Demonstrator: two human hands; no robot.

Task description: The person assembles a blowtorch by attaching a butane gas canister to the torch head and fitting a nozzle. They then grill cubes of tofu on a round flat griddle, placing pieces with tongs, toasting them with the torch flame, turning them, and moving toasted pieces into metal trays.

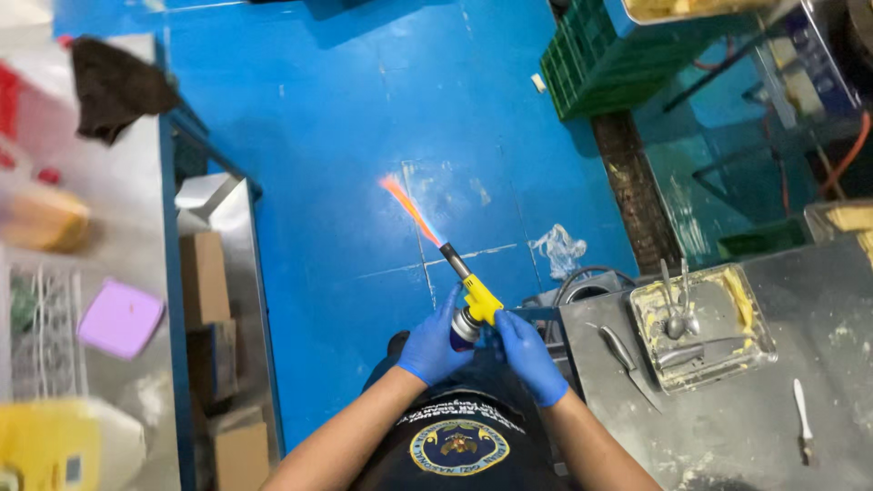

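Head camera looks down: left hand (433,345) wraps tight round the gas canister (464,329), right hand (529,355) pinches the yellow torch head (480,298). Torch held at waist, nozzle aimed up-left, orange flame (407,207) streaking over the blue floor (346,118).

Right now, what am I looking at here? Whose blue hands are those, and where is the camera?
The camera sits on a person's head and looks down, so you see their own arms over a blue floor. Both hands wear blue gloves. The left hand has its grip around a small gas can with a yellow torch on top; the right hand touches the torch head. An orange flame shoots from the nozzle. On the right, a steel table bears a dirty tray with spoons, a knife and a white tool.
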